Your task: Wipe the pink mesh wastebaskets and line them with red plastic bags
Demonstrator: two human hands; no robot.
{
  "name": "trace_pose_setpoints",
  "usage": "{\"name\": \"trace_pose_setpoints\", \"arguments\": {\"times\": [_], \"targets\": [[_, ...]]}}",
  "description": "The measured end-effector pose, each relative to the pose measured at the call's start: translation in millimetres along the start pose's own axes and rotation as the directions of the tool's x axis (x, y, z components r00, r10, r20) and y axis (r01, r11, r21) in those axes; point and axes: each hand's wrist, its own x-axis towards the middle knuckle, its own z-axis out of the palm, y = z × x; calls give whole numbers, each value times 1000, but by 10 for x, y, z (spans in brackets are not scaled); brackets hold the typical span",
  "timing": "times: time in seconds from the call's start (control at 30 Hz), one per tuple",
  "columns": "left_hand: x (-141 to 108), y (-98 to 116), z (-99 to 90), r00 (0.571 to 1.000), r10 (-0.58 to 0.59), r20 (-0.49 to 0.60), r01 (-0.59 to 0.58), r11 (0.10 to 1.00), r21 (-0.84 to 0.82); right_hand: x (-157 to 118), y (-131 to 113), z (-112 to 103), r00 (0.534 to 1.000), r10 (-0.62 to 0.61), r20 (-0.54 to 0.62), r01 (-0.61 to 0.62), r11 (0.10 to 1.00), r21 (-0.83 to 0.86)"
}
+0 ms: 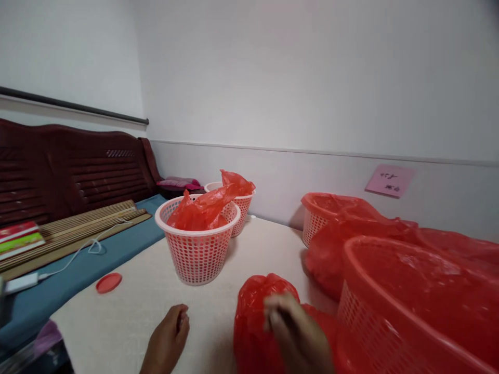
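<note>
My left hand (167, 337) hovers above the pale tabletop (128, 322) at the bottom of the view, its fingers curled closed and nothing showing in them. In front of a crumpled red plastic bag (249, 322), my right hand (298, 330) is closed too, with thumb and fingers drawn together. It is slightly blurred, and whether it pinches the bag's film cannot be made out. Right beside it stands a large basket (366, 317) lined with red plastic. Left of centre is a white perforated basket (198, 254) holding a red plastic bag (198, 210).
Another white basket (244, 210) with red plastic stands behind. At the back right is a red-lined basket (314, 221), with bulging red film (331, 249) around it. A red round lid (108, 282) lies left. A pink note (391, 180) is on the wall.
</note>
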Motion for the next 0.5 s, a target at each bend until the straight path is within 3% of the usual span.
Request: {"name": "trace_pose_setpoints", "arguments": {"times": [0.07,0.1,0.23,0.37,0.5], "targets": [[8,-50,31,1000,-17,13,17,1000,-23,675,-111,146,991,-90,-103,111,967,230],[10,-75,50,1000,-27,3,27,999,-35,1013,-136,219,985,-112,-132,143,956,256],[32,-163,87,997,-69,26,70,996,-58,2184,-11,448,972,-112,-205,138,984,116],[74,-204,41,988,-88,123,93,995,-31,2987,216,582,958,-174,-230,165,984,-61],[81,-208,17,983,-110,144,117,992,-41,3532,346,758,952,-228,-204,208,971,-116]]}}
